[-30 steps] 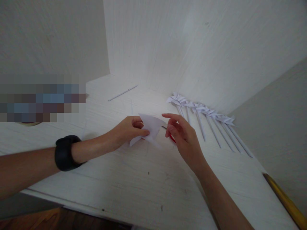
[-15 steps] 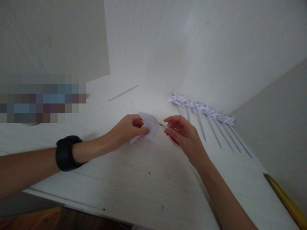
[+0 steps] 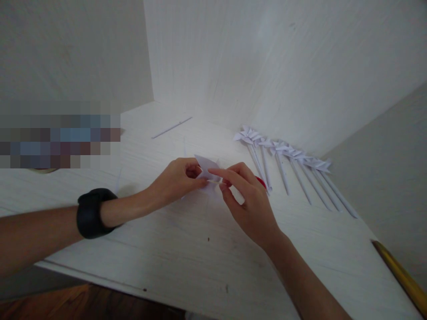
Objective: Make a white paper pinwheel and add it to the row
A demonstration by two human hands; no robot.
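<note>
My left hand (image 3: 178,178) pinches a small folded white paper (image 3: 206,165) just above the white table (image 3: 187,249). A black band sits on that wrist (image 3: 89,212). My right hand (image 3: 245,202) meets the paper from the right, with forefinger and thumb closed on its lower edge. A bit of a red object (image 3: 262,181) shows behind my right hand. I cannot tell whether the hand holds it.
A row of several white paper pinwheels on sticks (image 3: 287,166) lies to the right by the white back wall. A loose white stick (image 3: 171,127) lies further back. A yellow rod (image 3: 398,275) sits at the table's right edge. A blurred patch covers the left.
My right hand moved left from beside the paper and closed its forefinger and thumb on it. The paper now sits lower and more folded between both hands. My left hand stayed put.
</note>
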